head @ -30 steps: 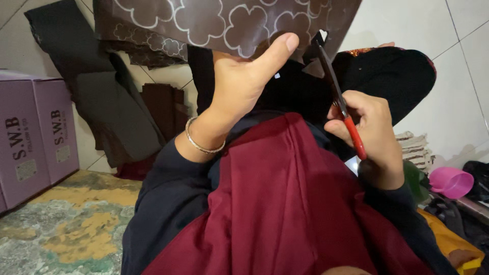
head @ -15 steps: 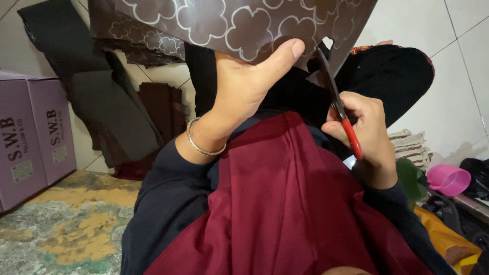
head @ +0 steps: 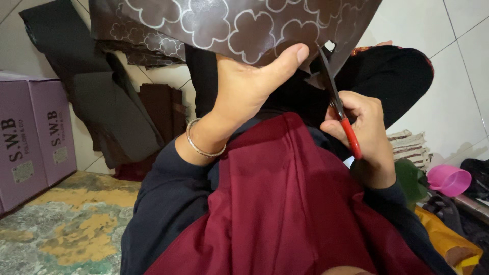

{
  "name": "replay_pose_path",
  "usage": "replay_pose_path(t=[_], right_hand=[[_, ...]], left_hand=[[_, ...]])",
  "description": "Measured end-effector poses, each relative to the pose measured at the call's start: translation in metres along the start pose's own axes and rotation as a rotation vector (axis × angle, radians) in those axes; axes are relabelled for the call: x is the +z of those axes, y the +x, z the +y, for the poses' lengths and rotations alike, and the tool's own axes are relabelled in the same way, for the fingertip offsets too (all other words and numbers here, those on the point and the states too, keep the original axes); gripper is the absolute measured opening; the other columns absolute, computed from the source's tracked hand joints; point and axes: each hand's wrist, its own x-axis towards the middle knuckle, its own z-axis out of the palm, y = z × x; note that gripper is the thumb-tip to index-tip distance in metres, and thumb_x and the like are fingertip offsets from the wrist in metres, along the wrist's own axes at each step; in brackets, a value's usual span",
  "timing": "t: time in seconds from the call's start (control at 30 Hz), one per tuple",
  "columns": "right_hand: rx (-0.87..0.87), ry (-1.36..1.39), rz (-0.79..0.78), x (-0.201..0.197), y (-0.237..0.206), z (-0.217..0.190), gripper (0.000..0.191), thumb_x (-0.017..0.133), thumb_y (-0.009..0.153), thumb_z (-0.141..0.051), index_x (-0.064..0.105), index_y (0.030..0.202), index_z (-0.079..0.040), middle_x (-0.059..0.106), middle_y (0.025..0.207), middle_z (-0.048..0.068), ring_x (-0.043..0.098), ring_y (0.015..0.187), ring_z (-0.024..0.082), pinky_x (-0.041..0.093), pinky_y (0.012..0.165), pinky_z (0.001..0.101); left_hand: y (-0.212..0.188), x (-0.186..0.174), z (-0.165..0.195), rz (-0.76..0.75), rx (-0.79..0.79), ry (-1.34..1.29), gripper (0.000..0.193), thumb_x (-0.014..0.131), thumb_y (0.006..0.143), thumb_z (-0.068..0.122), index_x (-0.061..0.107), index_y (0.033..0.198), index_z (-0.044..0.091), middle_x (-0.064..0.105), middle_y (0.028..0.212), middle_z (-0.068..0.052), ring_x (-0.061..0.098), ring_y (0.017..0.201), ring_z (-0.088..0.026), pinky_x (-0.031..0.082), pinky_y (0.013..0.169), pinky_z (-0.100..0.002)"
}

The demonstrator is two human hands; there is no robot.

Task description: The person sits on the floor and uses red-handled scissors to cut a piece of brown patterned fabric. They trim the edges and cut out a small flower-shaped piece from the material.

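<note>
My left hand (head: 244, 89) holds up a brown sheet printed with white cloud outlines (head: 239, 23), thumb pressed on its lower edge. A silver bangle (head: 201, 145) circles that wrist. My right hand (head: 364, 130) grips red-handled scissors (head: 336, 102), whose dark blades point up into the sheet's lower right edge. A maroon cloth (head: 285, 203) covers my lap below both hands.
Purple cardboard boxes (head: 30, 137) stand at the left on a patterned mat (head: 66, 229). Dark material pieces (head: 97, 107) lean against the white tiled wall. A pink cup (head: 448, 179), folded fabrics (head: 407, 145) and yellow cloth (head: 443, 237) lie at the right.
The brown sheet has slid left and up in my left hand. The scissors have edged further into its lower right edge.
</note>
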Motion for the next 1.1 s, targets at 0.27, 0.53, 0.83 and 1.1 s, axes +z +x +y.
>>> replay_pose_path(t=[0.27, 0.53, 0.83, 1.1], right_hand=[[-0.028, 0.056, -0.020, 0.002, 0.001, 0.002, 0.060, 0.074, 0.089, -0.063, 0.059, 0.079, -0.006, 0.051, 0.068, -0.002, 0.049, 0.062, 0.008, 0.036, 0.057, 0.0247], [-0.069, 0.126, -0.039, 0.009, 0.002, 0.011, 0.066, 0.067, 0.089, -0.071, 0.056, 0.073, -0.008, 0.050, 0.066, -0.004, 0.046, 0.059, 0.007, 0.032, 0.055, 0.0242], [-0.071, 0.166, -0.049, 0.012, 0.001, 0.016, 0.069, 0.065, 0.086, -0.075, 0.050, 0.069, -0.009, 0.046, 0.062, -0.005, 0.042, 0.055, 0.006, 0.029, 0.053, 0.0244], [-0.089, 0.117, -0.056, 0.004, 0.001, 0.014, 0.070, 0.064, 0.086, -0.076, 0.049, 0.069, -0.010, 0.046, 0.064, -0.005, 0.041, 0.057, 0.006, 0.028, 0.053, 0.0241]], left_hand=[[-0.002, 0.003, 0.006, -0.006, 0.012, 0.048, 0.024, 0.081, 0.101, -0.005, 0.067, 0.120, -0.001, 0.072, 0.112, -0.004, 0.071, 0.100, -0.012, 0.060, 0.093, -0.026], [-0.008, 0.010, 0.005, 0.023, -0.001, 0.047, 0.016, 0.080, 0.103, -0.004, 0.070, 0.115, -0.001, 0.073, 0.108, -0.003, 0.071, 0.095, -0.010, 0.060, 0.089, -0.024], [-0.012, 0.014, 0.003, 0.030, -0.038, -0.061, 0.013, 0.078, 0.105, -0.003, 0.070, 0.115, -0.001, 0.073, 0.108, -0.003, 0.071, 0.094, -0.010, 0.060, 0.088, -0.024], [-0.010, 0.013, 0.011, 0.014, -0.063, -0.063, 0.015, 0.078, 0.104, 0.001, 0.069, 0.116, -0.001, 0.072, 0.109, -0.002, 0.070, 0.096, -0.010, 0.060, 0.089, -0.024]])
